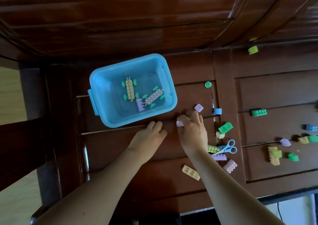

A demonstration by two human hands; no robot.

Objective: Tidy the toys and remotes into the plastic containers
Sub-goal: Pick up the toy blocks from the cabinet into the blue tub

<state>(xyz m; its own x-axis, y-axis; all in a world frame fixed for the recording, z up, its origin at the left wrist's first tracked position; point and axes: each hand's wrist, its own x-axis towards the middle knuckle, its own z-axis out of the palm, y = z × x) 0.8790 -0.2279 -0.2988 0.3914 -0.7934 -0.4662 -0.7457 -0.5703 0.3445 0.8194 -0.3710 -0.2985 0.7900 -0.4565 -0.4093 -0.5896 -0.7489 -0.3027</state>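
1. At centre frame, left of the middle, the blue container stands open on the wooden surface. It is the only container in view.
2. Contents so far: a yellow wheeled car, a pale wheeled car and a purple brick. Most of the container floor shows bare.
3. Just beside the container's lower right corner, the right hand pinches a small lilac brick at its fingertips. The brick is outside the rim and not yet deposited.
4. Below the container's lower edge, the left hand rests on the wood with relaxed fingers. It holds nothing visible.
5. Loose pieces near the right hand:
   - a lilac square brick
   - a blue brick
   - a green wheel
   - a green brick
   - a pale yellow brick
6. Lower centre-right: blue scissors lie over a lime brick and a long lilac brick. A pink brick and a yellow plate brick lie just below.
7. Right side of the frame, well apart from the container:
   - a long green brick
   - a yellow-green stack
   - a lilac piece
   - a lime block at upper right
   - several more pieces at the right edge
8. No remotes are visible.
9. Assessment: the task is at an early stage. Three items are stored, one is in hand, and well over a dozen remain on the surface.
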